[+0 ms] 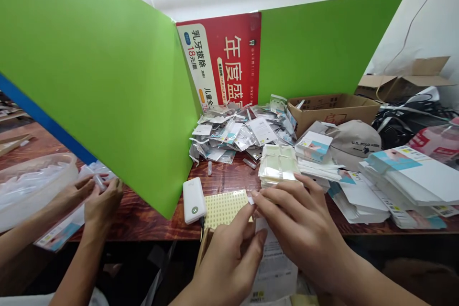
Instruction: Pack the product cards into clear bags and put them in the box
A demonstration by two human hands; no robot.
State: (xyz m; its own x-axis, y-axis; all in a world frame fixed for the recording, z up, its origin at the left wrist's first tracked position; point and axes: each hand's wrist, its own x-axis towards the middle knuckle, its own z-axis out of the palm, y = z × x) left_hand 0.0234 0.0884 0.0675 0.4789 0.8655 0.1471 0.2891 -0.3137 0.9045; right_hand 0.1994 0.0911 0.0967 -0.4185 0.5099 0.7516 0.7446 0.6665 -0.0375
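My left hand (229,253) is closed, its fingers curled at the table's front edge. My right hand (301,224) reaches in from the right, thumb and index finger drawn together. A small white piece (251,200) shows where the fingertips of both hands meet; its kind is too small to tell. Just behind my left hand lies a pale yellow sheet with rows of small dots (229,203). Beyond my right fingers sits a banded stack of pale yellow sheets (278,162). A printed white sheet (276,263) hangs below my hands, partly hidden by them.
A white power bank (194,201) lies left of the dotted sheet. Behind is a heap of small clear packets (236,129), with a cardboard box (333,107), a cap (355,141) and card stacks (412,177) rightward. Left of the green board (118,71), another person's hands (96,196) hold a clear piece.
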